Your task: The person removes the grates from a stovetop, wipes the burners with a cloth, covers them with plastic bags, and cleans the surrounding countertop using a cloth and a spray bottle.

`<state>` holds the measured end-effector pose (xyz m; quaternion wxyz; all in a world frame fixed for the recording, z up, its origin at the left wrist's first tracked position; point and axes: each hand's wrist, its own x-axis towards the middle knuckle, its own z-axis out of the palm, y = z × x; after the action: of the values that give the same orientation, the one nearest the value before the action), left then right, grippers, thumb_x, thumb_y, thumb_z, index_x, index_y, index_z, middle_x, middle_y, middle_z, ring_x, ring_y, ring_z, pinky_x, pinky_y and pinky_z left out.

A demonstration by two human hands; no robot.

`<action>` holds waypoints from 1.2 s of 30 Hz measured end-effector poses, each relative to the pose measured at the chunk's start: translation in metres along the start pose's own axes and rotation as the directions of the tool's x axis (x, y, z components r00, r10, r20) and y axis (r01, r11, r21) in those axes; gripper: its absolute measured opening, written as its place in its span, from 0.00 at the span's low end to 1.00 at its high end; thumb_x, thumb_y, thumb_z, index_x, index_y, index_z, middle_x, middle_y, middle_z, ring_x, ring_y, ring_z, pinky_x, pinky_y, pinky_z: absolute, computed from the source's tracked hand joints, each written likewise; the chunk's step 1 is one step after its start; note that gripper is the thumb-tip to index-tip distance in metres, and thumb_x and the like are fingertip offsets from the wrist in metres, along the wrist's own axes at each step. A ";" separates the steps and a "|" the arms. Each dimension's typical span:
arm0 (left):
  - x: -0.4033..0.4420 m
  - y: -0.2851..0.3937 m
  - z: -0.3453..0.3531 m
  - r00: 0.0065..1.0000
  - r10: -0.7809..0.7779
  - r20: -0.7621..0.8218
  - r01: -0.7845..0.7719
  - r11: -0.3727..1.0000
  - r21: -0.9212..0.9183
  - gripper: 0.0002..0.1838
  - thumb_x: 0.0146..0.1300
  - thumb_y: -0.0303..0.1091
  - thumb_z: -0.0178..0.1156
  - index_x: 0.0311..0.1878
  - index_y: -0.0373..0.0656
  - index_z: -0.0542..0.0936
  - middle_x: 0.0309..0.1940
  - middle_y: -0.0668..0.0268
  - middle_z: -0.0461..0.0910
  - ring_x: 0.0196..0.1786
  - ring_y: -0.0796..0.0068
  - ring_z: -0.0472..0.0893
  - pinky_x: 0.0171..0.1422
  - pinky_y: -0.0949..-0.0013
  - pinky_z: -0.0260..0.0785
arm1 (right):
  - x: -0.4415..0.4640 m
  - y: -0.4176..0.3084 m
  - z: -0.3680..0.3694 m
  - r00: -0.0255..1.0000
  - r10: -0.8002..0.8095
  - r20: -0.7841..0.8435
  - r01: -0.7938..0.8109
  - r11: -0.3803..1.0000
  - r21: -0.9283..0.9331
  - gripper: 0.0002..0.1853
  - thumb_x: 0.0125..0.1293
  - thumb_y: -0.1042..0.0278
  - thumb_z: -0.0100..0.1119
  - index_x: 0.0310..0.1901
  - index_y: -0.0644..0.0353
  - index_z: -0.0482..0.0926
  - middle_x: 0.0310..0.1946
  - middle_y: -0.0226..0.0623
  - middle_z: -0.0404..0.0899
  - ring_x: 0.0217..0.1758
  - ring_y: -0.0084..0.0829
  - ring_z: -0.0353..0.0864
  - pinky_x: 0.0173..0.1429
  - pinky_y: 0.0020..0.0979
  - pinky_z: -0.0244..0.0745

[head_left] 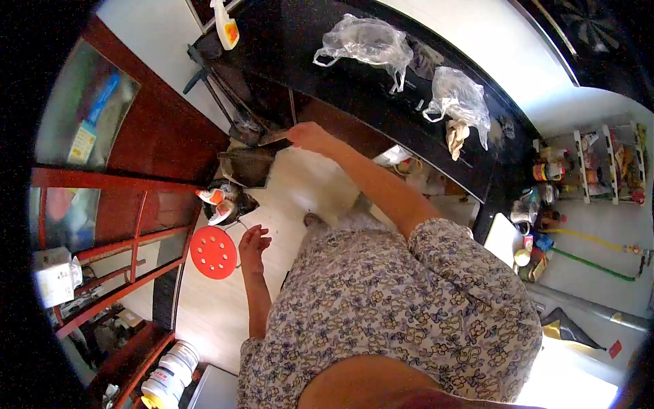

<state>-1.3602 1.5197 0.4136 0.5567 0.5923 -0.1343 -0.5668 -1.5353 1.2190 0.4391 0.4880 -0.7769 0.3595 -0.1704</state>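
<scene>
My right hand (310, 138) reaches forward to the low cabinet front (340, 117) under the black counter. Its fingers are closed at the end of a thin brown edge, and what they hold is hidden. Beside it stands a dark open bin (245, 168) on the floor. My left hand (254, 241) hangs lower on the left with loosely bent fingers apart and nothing in them. Close to that hand is a round red stool top (214, 253) with several holes. White bottles with orange labels (219, 205) stand in a dark container behind the stool.
Crumpled clear plastic bags (368, 42) lie on the black counter (286, 54), with a spray bottle (227, 27) at its left end. Dark long-handled tools (221, 92) lean at the corner. Red-framed cabinets (136, 235) line the left; white buckets (170, 375) stand lower left.
</scene>
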 end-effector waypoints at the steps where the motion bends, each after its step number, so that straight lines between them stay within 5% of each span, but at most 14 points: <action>1: 0.002 -0.001 -0.001 1.000 -0.003 0.004 0.003 1.000 -0.002 0.13 0.62 0.33 0.52 0.48 0.37 0.72 0.37 0.61 0.78 0.30 0.77 0.77 0.37 0.75 0.70 | -0.005 -0.004 -0.008 0.998 0.065 -0.008 -0.065 0.997 0.041 0.17 0.61 0.58 0.53 0.44 0.62 0.76 0.39 0.35 0.78 0.40 0.28 0.77 0.43 0.28 0.72; 5: -0.002 0.004 0.006 0.999 -0.018 -0.033 0.020 0.999 0.050 0.13 0.63 0.34 0.51 0.48 0.38 0.72 0.37 0.60 0.78 0.30 0.77 0.77 0.36 0.76 0.70 | -0.023 -0.021 -0.036 0.951 0.309 0.018 -0.269 0.797 0.540 0.19 0.60 0.58 0.54 0.47 0.63 0.74 0.44 0.36 0.76 0.43 0.28 0.77 0.47 0.29 0.71; 11: -0.004 0.003 0.010 0.996 -0.026 -0.085 0.030 0.998 0.047 0.13 0.61 0.34 0.53 0.47 0.38 0.73 0.35 0.60 0.79 0.29 0.77 0.77 0.36 0.75 0.71 | -0.038 -0.032 -0.070 0.962 0.274 0.016 -0.151 0.480 0.864 0.20 0.62 0.61 0.51 0.52 0.64 0.69 0.46 0.38 0.74 0.46 0.30 0.74 0.52 0.31 0.68; 13: -0.007 0.004 0.015 0.997 -0.007 -0.074 0.010 0.999 0.037 0.13 0.61 0.34 0.53 0.47 0.38 0.73 0.35 0.60 0.79 0.29 0.76 0.78 0.36 0.74 0.71 | -0.042 -0.021 -0.075 0.972 0.206 -0.109 -0.058 0.668 0.742 0.18 0.62 0.63 0.50 0.51 0.63 0.70 0.45 0.37 0.74 0.45 0.29 0.74 0.52 0.31 0.69; 15: -0.006 0.003 0.018 0.998 0.002 -0.062 0.000 0.999 0.044 0.15 0.61 0.36 0.54 0.47 0.37 0.73 0.36 0.60 0.78 0.30 0.75 0.78 0.37 0.73 0.71 | -0.044 -0.014 -0.083 0.962 0.237 -0.138 -0.043 0.625 0.779 0.17 0.63 0.64 0.49 0.50 0.63 0.70 0.44 0.36 0.75 0.43 0.29 0.74 0.51 0.31 0.69; 17: -0.006 0.005 0.020 0.999 -0.003 -0.032 0.004 0.999 0.040 0.17 0.61 0.38 0.54 0.48 0.36 0.72 0.37 0.59 0.78 0.32 0.73 0.78 0.38 0.72 0.72 | -0.047 -0.010 -0.093 0.926 0.376 -0.043 -0.089 0.326 0.941 0.15 0.63 0.64 0.49 0.49 0.62 0.70 0.43 0.36 0.75 0.42 0.29 0.74 0.51 0.31 0.69; 20: -0.005 0.003 0.024 1.000 -0.004 -0.028 0.005 0.998 0.055 0.18 0.60 0.38 0.56 0.48 0.36 0.72 0.37 0.59 0.78 0.32 0.72 0.78 0.37 0.72 0.71 | -0.054 0.002 -0.104 0.907 0.415 -0.075 -0.013 0.205 0.979 0.14 0.63 0.65 0.49 0.48 0.62 0.71 0.43 0.35 0.75 0.42 0.28 0.74 0.51 0.30 0.69; 23: 0.002 -0.005 0.023 1.000 0.005 -0.013 -0.004 0.998 0.068 0.15 0.61 0.36 0.54 0.48 0.38 0.73 0.36 0.60 0.78 0.30 0.74 0.78 0.36 0.74 0.71 | -0.065 0.003 -0.118 0.877 0.454 -0.157 0.074 0.195 0.978 0.13 0.63 0.65 0.49 0.46 0.62 0.72 0.40 0.37 0.76 0.38 0.29 0.75 0.43 0.29 0.73; 32: 0.019 -0.014 0.026 0.994 -0.106 -0.032 0.110 0.984 0.143 0.14 0.62 0.35 0.53 0.47 0.38 0.72 0.36 0.60 0.78 0.28 0.76 0.77 0.33 0.76 0.70 | -0.105 0.046 -0.216 0.856 0.382 -0.349 0.276 0.234 0.932 0.11 0.64 0.65 0.48 0.43 0.61 0.73 0.39 0.36 0.77 0.38 0.30 0.75 0.43 0.30 0.72; 36: 0.033 -0.010 0.049 0.994 -0.112 -0.005 0.112 0.986 0.126 0.14 0.62 0.34 0.52 0.48 0.39 0.72 0.36 0.60 0.78 0.28 0.77 0.77 0.33 0.76 0.70 | -0.117 0.081 -0.282 0.752 0.467 -0.466 0.375 0.277 0.884 0.10 0.63 0.68 0.49 0.43 0.61 0.73 0.38 0.37 0.77 0.37 0.31 0.76 0.42 0.30 0.73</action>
<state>-1.3949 1.4719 0.4012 0.4853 0.6322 -0.1368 -0.5883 -1.8208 1.1026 0.5094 0.6961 -0.1938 0.3517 -0.5951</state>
